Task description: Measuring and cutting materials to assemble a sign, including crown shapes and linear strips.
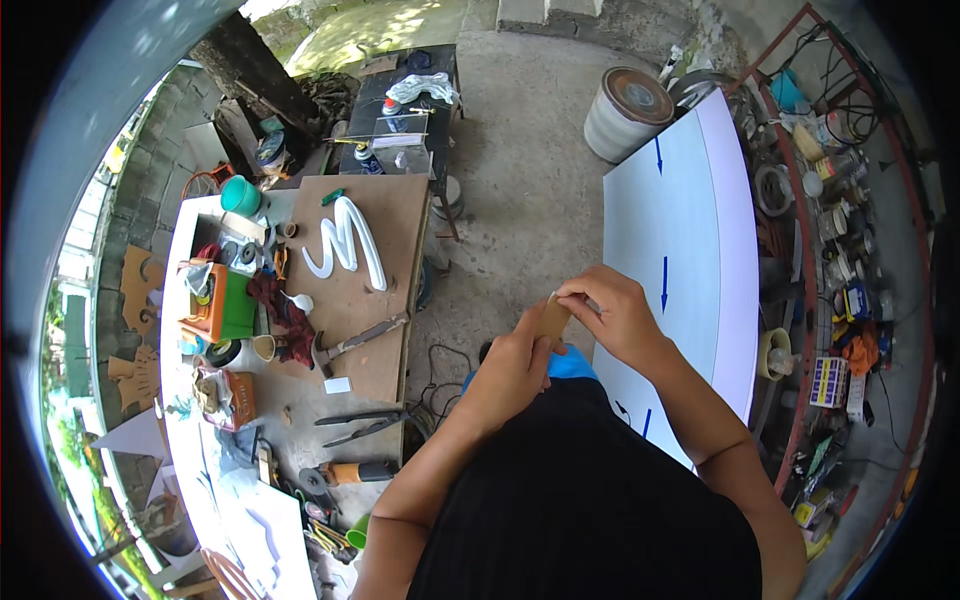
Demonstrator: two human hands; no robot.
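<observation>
Nearest the camera, at six o'clock from the hands, a black shirt [590, 500] is seen. Just beyond it, a small tan piece [552, 322] is held between the left hand [513, 368], whose fingers are clamped on its lower part, and the right hand [612, 312], whose thumb and forefinger are pinched together at its upper edge; what exactly is gripped there cannot be told. The piece could be bent by uneven pulling, or dropped to the floor [505, 140] through a loosened left grip, since the desk [308, 396] is set apart at nine o'clock.
</observation>
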